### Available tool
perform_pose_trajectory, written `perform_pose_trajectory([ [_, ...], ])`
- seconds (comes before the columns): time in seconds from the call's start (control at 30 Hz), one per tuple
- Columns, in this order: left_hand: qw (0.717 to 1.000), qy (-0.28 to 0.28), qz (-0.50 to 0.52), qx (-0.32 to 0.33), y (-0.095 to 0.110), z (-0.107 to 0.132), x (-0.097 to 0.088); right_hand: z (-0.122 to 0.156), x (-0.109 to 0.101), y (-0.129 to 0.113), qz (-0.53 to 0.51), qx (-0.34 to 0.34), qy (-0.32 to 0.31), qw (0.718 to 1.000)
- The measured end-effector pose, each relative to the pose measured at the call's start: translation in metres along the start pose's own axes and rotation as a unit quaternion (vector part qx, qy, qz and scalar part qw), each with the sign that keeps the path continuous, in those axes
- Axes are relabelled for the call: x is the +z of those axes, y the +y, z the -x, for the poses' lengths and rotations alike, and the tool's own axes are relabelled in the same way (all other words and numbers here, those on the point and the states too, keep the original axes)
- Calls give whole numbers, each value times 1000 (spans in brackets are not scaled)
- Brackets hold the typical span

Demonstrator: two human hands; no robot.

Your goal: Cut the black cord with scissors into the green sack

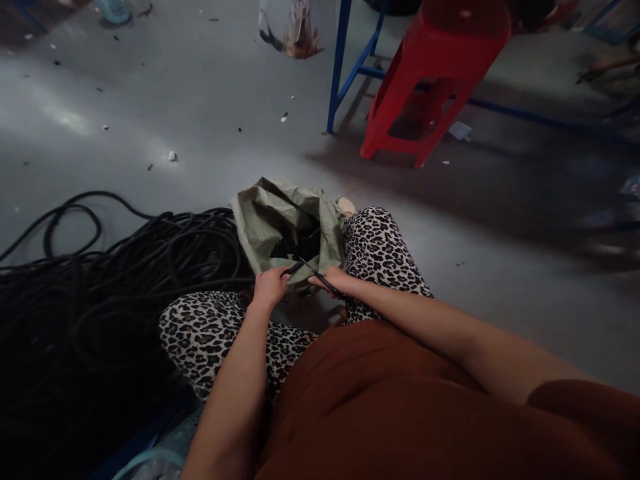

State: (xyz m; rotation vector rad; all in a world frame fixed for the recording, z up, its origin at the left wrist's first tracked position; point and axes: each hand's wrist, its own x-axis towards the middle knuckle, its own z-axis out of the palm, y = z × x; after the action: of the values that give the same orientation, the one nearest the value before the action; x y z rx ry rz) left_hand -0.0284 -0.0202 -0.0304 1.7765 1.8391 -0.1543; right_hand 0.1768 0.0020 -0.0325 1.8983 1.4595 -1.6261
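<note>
My left hand [269,288] is closed around a black rubber cord [294,268], whose short end sticks out past the fingers. Facing it, my right hand [334,276] grips a pair of scissors [325,283], with the blades pointing left, at or very close to the cord's end. Whether the blades touch the cord I cannot tell. Both hands are over the near rim of an open woven sack [251,212], which stands between my knees with dark pieces [295,248] inside. From the left, a tangled heap of long black cord [170,250] reaches up to the sack and my left hand.
A red plastic stool [435,67] and a blue metal frame [340,73] stand ahead. Small scraps [173,156] litter the grey floor [210,113]. A light blue basket [114,10] is far left, and a printed bag [293,27] is ahead.
</note>
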Motion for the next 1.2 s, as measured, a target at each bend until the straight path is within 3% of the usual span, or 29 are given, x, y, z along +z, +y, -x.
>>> perform_pose_trajectory([
  [0.2,1000,25,7,-13,-2,-1,1,-1,3,1,-111,8,-41,993],
  [0.4,999,29,12,-9,-2,-1,2,2,4,2,-116,-17,-86,989],
  [0.77,999,15,15,29,2,1,6,-2,4,7,-68,-35,-94,993],
  [1.2,998,0,-12,65,6,4,6,-4,6,7,-97,-47,-66,992],
])
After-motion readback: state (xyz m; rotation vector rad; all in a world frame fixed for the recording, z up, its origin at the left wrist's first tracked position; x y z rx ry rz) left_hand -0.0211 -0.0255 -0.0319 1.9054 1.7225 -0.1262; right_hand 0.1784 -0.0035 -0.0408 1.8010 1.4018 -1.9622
